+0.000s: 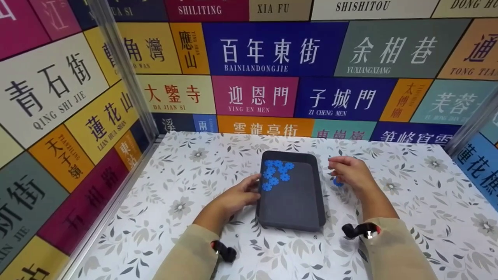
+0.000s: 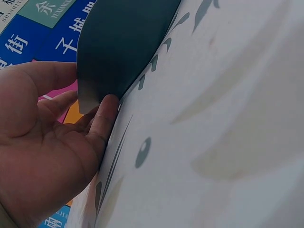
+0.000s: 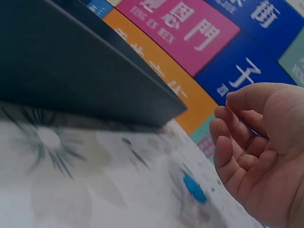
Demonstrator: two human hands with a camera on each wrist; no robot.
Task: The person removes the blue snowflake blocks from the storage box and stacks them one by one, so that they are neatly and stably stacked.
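Beige sleeves [image 1: 398, 249] nearest, on the near side of the dark tray [image 1: 291, 208], each with a black device [image 1: 354, 231] at the cuff. Rests left hand [image 1: 236, 198] against the tray's left side, fingers touching it but relaxed, unclenched. Holds right hand [image 1: 353, 171] raised just beside the tray's right side, fingers loosely bent, released. Inside the tray, toward its far-left corner, a cluster of blue flower-shaped pieces [image 1: 281, 169]. To the tray's right, below the right hand, a single blue piece [image 3: 194, 188]. Beneath the tray, a floral-printed white tabletop [image 1: 186, 233]; beyond it and to its left, coloured panels [image 1: 275, 48] with Chinese characters.
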